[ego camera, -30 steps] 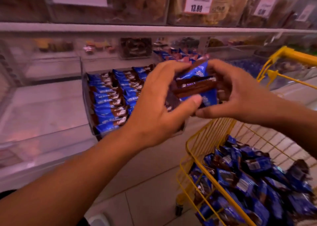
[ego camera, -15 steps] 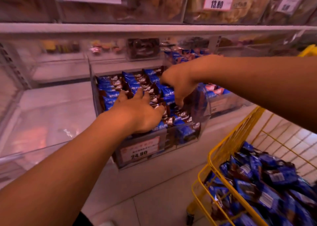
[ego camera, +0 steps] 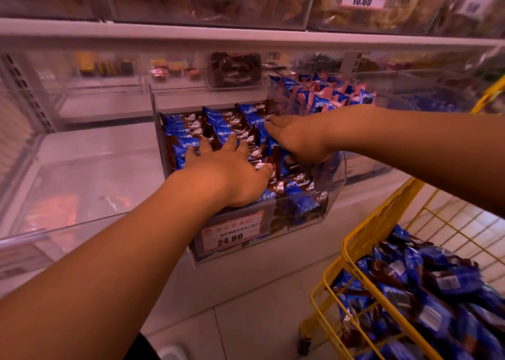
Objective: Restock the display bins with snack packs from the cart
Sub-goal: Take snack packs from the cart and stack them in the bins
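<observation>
A clear display bin (ego camera: 332, 196) on the lower shelf holds rows of blue-and-brown snack packs (ego camera: 191, 125). My left hand (ego camera: 232, 174) lies flat on the packs at the bin's front, fingers spread, palm down. Over the packs at the bin's right side, my right hand (ego camera: 296, 138) rests palm down with its fingers stretched toward the back rows. Neither hand visibly grips a pack. The yellow wire cart (ego camera: 363, 234) at the lower right holds several more of the same packs (ego camera: 426, 286).
A price tag reading 24.80 (ego camera: 232, 235) is on the bin's front. A neighbouring bin (ego camera: 328, 92) to the right holds blue-and-pink packs. To the left is a clear bin (ego camera: 82, 174) with nothing visible in it. An upper shelf (ego camera: 246, 36) overhangs. Tiled floor lies below.
One second ago both hands held a stack of packs above the bin. They lowered it in, and now both hands lie flat on the packs, the right reaching further back.
</observation>
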The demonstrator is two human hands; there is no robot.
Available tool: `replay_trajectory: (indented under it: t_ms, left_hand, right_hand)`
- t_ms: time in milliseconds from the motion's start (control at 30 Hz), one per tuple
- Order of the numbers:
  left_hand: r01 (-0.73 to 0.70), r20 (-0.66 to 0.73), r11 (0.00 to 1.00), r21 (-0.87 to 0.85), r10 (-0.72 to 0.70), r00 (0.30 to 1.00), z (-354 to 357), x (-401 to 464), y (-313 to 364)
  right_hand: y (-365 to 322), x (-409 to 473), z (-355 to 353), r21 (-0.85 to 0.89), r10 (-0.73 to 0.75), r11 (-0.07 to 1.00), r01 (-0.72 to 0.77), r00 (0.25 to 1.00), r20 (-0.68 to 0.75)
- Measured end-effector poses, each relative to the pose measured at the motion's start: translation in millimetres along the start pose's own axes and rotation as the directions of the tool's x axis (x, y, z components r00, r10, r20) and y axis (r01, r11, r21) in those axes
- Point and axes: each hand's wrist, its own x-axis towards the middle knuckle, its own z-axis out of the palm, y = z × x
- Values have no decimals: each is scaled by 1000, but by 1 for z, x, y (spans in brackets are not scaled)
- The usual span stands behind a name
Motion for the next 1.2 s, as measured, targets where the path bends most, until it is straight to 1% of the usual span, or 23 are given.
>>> replay_trajectory:
  t_ms: [133,300,400,500,600,667,733,800,833,900,933,967,1033,1133,1167,1200]
  left_hand:
    - [-8,-12,1000,11,8,1000,1,0,-1]
    - [-6,-13,1000,21,6,1000,1,0,-1]
    - [-1,-8,1000,16,1,1000,1,1,-1]
    - [1,-2,1000,7,-1,1000,2,1,-1]
    - [-2,-4,1000,11,2,1000,1,0,-1]
    - [-5,-3,1000,9,5,1000,1,0,-1]
    - [-9,2,1000,2,9,1000,0,0,-1]
    - [-12,4,1000,1,12,1000,0,0,-2]
    - [-12,6,1000,2,12,1000,0,0,-2]
    - [-7,20,1000,3,7,1000,0,0,-1]
    - [-3,28,1000,2,3,1000,0,1,-1]
    - [1,34,1000,0,-1,999,0,2,-1]
    - [2,41,1000,-3,-1,999,0,3,0]
    - [5,51,1000,-2,-5,999,-3,-2,2]
    - [7,26,1000,12,-8,1000,-5,-5,2]
    - [-5,-51,1000,20,6,999,-9,-10,4]
  right_hand:
    - [-4,-1,4,-46,38,998,-38,999,15]
    - [-5,0,7,-2,6,1000,-6,1000,-2]
    - [-5,2,10,88,-7,996,9,1000,-17]
    - [-10,4,4,249,-19,968,24,1000,-22]
    - [-10,7,-2,349,0,937,-10,1000,29]
    - [-8,6,-9,431,14,902,-32,999,46]
    - [-4,6,-16,542,46,840,-26,999,-24]
    - [-3,7,-18,659,74,752,24,990,-121]
    - [-3,8,-17,729,74,683,45,989,-130]
    - [-11,8,-11,844,49,536,21,997,-56]
    - [-17,9,-6,874,24,485,13,999,-28]
    - [-22,10,-2,890,6,455,26,999,-32]
    - [-27,11,2,910,6,412,50,998,-58]
    - [-24,2,-4,929,26,369,28,999,-41]
    - [-21,-5,-7,916,43,398,50,996,-73]
    - [-16,-17,-9,870,69,482,102,986,-154]
